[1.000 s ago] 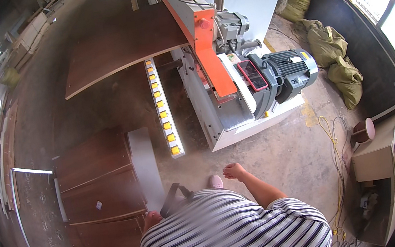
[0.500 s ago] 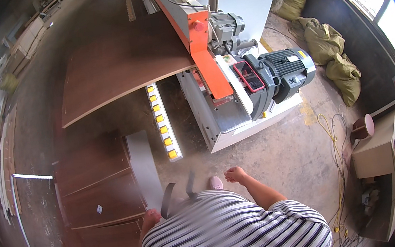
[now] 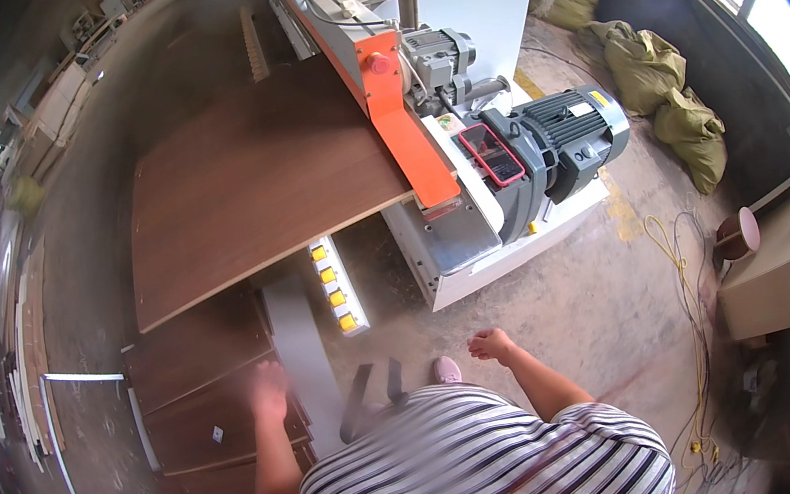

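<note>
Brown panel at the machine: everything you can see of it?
The brown panel is a large, flat, wood-like sheet with a paler near edge. It lies roughly level over the yellow-wheeled roller rail, its right side at the orange guard. Neither the left hand nor the right hand touches it. Underside hidden.

Panel (image 3: 265, 184) nearer, left hand (image 3: 269, 393) perhaps higher

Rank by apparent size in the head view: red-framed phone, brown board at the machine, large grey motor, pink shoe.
1. Brown board
2. Large grey motor
3. Red-framed phone
4. Pink shoe
</note>
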`<state>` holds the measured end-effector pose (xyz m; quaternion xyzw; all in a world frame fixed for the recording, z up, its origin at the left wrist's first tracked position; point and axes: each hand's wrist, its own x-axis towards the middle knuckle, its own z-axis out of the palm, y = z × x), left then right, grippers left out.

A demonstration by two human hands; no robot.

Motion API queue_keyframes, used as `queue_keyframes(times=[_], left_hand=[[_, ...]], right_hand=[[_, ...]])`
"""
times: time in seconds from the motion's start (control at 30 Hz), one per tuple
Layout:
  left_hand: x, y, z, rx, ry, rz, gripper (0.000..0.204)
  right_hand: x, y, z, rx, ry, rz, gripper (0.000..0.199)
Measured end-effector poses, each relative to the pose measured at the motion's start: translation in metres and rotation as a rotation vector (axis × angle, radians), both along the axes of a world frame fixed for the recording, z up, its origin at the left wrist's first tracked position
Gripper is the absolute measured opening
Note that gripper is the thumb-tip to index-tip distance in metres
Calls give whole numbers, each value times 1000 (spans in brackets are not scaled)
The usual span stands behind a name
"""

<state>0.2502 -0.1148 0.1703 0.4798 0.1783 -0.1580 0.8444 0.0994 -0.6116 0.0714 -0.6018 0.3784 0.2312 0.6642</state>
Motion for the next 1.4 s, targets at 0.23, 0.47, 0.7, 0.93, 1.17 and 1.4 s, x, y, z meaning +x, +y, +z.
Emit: queue_keyframes(times=[0.23,0.47,0.7,0.93,1.17,1.4], left_hand=[[57,-26,62,-192,-9,288,74],[60,-53,105,-239,5,405,69],[29,-42,80,-314,72,556,36],[-39,-31,89,-285,160,618,34],[-100,-29,97,-277,194,610,36],[-160,26,75,-438,129,539,41]], right_hand=[[25,-43,63,88,-228,-262,22],[84,-88,159,-190,-613,-430,23],[116,-90,212,-1052,-833,-130,16],[113,-68,188,-1283,-810,-28,31],[67,-50,199,-886,-397,-85,51],[4,-16,169,-713,-404,-236,49]])
